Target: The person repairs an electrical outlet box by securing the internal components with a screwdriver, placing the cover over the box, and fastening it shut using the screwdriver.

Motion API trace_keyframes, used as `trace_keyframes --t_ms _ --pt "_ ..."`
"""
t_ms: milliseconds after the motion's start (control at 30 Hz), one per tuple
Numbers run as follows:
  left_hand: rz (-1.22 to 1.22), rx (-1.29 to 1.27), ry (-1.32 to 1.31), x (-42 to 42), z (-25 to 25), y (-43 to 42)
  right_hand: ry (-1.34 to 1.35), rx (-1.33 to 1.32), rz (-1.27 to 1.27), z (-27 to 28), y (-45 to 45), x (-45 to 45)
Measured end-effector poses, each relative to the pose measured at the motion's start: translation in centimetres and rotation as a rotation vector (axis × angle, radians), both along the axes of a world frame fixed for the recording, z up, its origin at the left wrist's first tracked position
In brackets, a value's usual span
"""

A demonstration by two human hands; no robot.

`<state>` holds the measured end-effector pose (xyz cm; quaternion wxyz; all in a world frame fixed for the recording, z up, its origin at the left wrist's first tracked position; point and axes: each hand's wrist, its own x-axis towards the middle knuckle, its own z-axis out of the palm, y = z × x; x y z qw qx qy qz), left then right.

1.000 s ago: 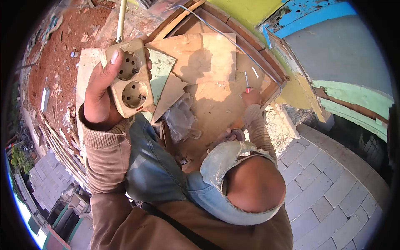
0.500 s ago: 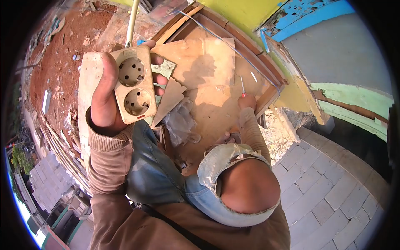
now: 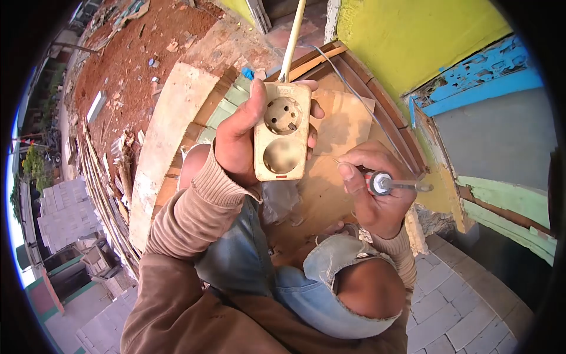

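A worn cream double socket block (image 3: 282, 131) faces me, held upright in my left hand (image 3: 239, 138), thumb on its left edge and fingertips round its right. A pale cable (image 3: 293, 41) runs up from its top. Its lower socket looks blurred. My right hand (image 3: 380, 189) is closed round a screwdriver (image 3: 380, 183) with a red and dark handle, its shaft pointing right. Thumb and index finger of that hand come close together, with a small thin thing at their tips, too small to name. The right hand is to the right of the block, not touching it.
Below my hands lie a wooden board (image 3: 339, 124) and a clear plastic bag (image 3: 280, 200). A thin grey cable (image 3: 348, 85) crosses the wooden frame. A pale plank (image 3: 171, 135) and bamboo poles lie left. Grey paving (image 3: 466, 301) is at lower right, a yellow wall (image 3: 407, 47) at upper right.
My right hand has come up from the board with the screwdriver, which now points right. The view has shifted, and the socket block now stands more upright and nearer the middle.
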<state>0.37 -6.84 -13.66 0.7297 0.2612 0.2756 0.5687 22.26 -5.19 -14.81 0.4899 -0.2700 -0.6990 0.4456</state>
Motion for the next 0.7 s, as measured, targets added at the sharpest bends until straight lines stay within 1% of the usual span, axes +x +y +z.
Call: trace_keyframes --t_ms 33,67,100,133,167,200,267,300,333,367,433,500,633,700 --pt "0.013 -0.006 -0.013 0.2 0.1 0.0 -0.074 0.181 0.056 1.8 0.3 -0.6" --pt "0.028 -0.011 -0.026 0.3 0.1 -0.1 -0.078 0.190 0.063 2.7 0.2 -1.4" --pt "0.005 0.018 -0.164 0.4 -0.1 -0.1 -0.098 0.268 0.054 3.4 0.1 -2.2" --pt "0.016 0.028 -0.169 0.6 -0.1 -0.2 -0.117 0.346 0.048 3.8 0.0 -2.7" --pt "0.053 -0.002 -0.193 0.9 0.1 -0.4 -0.176 0.325 0.099 4.0 0.0 -2.8" --pt "0.090 -0.030 -0.218 1.1 0.3 -0.5 -0.181 0.337 0.112 4.1 -0.1 -3.1" --pt "0.104 0.017 -0.275 1.4 0.5 -0.7 -0.235 0.493 0.056 4.3 0.0 -4.0" --pt "0.109 0.056 -0.283 1.5 0.1 -0.7 -0.326 0.542 0.038 4.8 -0.3 -4.0" --pt "0.112 0.095 -0.290 1.5 -0.1 -0.6 -0.325 0.558 0.051 4.9 -0.4 -4.1" --pt "0.102 0.096 -0.106 1.3 -0.1 -0.6 -0.364 0.564 0.049 5.0 -0.5 -4.2" --pt "0.106 0.117 -0.127 1.4 -0.4 -0.7 -0.406 0.575 0.054 5.3 -0.8 -4.3" --pt "0.093 0.125 -0.183 1.8 -0.6 -0.8 -0.513 0.612 0.001 5.7 -0.9 -4.3" --pt "0.087 0.149 -0.160 1.7 -0.4 -0.9 -0.488 0.566 0.017 6.0 -0.8 -4.6" --pt "0.057 0.109 -0.221 1.8 -0.1 -1.1 -0.461 0.556 0.031 5.7 -0.5 -4.5"
